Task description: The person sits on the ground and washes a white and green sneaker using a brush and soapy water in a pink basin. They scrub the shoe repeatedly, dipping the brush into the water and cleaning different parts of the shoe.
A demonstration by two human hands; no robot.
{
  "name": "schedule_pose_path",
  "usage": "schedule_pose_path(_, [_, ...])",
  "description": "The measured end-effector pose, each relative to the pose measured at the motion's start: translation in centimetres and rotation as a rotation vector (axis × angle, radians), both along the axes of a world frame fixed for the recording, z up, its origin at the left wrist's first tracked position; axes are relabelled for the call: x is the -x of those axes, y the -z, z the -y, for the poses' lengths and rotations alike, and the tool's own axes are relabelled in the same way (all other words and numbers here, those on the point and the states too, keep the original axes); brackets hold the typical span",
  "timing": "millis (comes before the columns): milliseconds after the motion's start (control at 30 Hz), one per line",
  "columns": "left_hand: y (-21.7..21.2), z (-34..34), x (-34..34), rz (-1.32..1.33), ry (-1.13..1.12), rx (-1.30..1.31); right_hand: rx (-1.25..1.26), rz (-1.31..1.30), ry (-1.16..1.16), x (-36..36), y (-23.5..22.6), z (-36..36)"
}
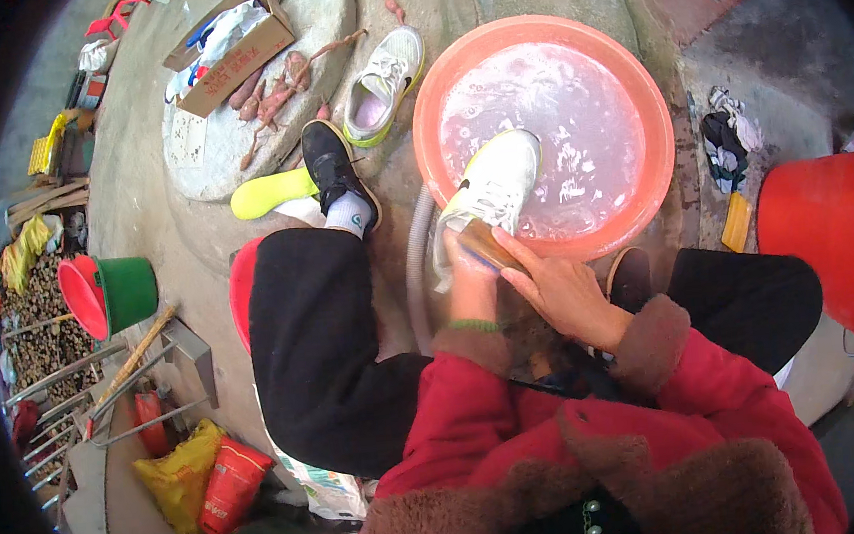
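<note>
A white sneaker [506,168] with laces is held tilted over the near left rim of an orange-pink basin [426,96] of cloudy, sudsy water. At its heel end is my left hand [470,279], closed on the shoe, its fingers mostly hidden. My right hand [572,298] grips a wooden-backed scrubbing brush [489,246] against the shoe's opening, just over my left hand. The brush's bristles are largely hidden. A second white sneaker [385,85] with a yellow-green sole stands left of the basin. Yellow-green insoles [271,194] lie by my left foot.
A grey hose [420,257] runs beside the basin. Sweet potatoes [274,103] and a cardboard box [235,51] rest on a stone slab at upper left. A red bucket [826,236], a yellow brush [737,223] and dark and white cloths [730,138] are at right.
</note>
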State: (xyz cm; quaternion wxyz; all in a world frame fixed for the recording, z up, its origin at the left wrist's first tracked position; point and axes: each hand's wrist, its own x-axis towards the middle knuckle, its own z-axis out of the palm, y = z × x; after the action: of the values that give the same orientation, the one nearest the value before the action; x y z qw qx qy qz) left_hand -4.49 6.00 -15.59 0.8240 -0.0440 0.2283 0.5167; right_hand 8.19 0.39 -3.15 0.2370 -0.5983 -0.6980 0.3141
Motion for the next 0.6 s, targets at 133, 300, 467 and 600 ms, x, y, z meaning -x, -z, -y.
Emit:
schedule_pose_path(133, [0.4, -0.4, 0.4, 0.063, -0.104, 0.000, 0.288, 0.064, 0.023, 0.0, 0.6, -2.0])
schedule_pose_path(300, [-0.8, -1.4, 0.2, 0.203, -0.040, -0.006, 0.107, -0.176, 0.206, -3.3, 7.9, -6.2])
schedule_pose_path(467, [-2.2, -2.1, 0.0, 0.182, -0.096, 0.051, 0.253, -0.058, 0.575, -10.9, 14.6, -6.9])
schedule_pose_path(600, [-1.8, -2.2, 0.0, 0.166, -0.067, 0.008, 0.293, -0.346, 0.430, -9.4, 13.2, -2.9])
